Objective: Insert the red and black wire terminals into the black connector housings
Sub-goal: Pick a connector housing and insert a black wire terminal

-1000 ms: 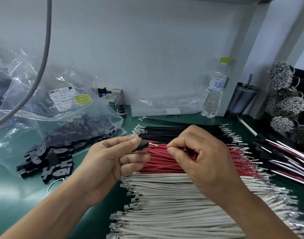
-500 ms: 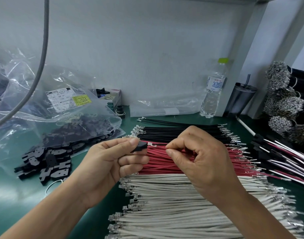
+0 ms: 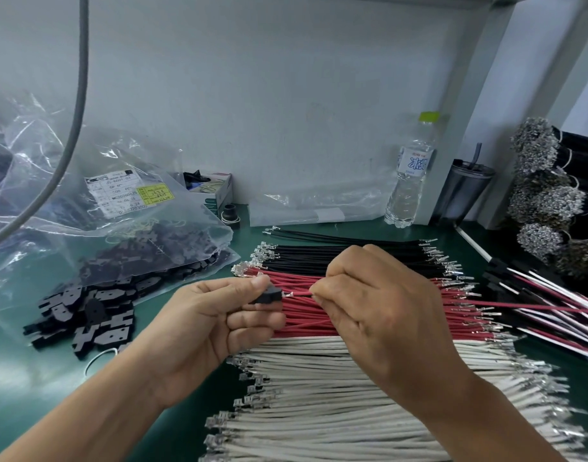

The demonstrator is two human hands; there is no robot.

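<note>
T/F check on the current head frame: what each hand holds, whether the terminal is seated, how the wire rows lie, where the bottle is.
1. The left hand pinches a small black plastic connector housing. True.
2. The right hand holds a white wire. False: it pinches a thin red wire just behind its metal terminal.
3. The terminal is already buried in the housing. False: its metal tip still shows beside the housing opening.
4. The flat rows on the green mat run black, red, white from far to near. True.
5. The clear plastic water bottle lies on its side. False: it stands upright at the wall.
</note>
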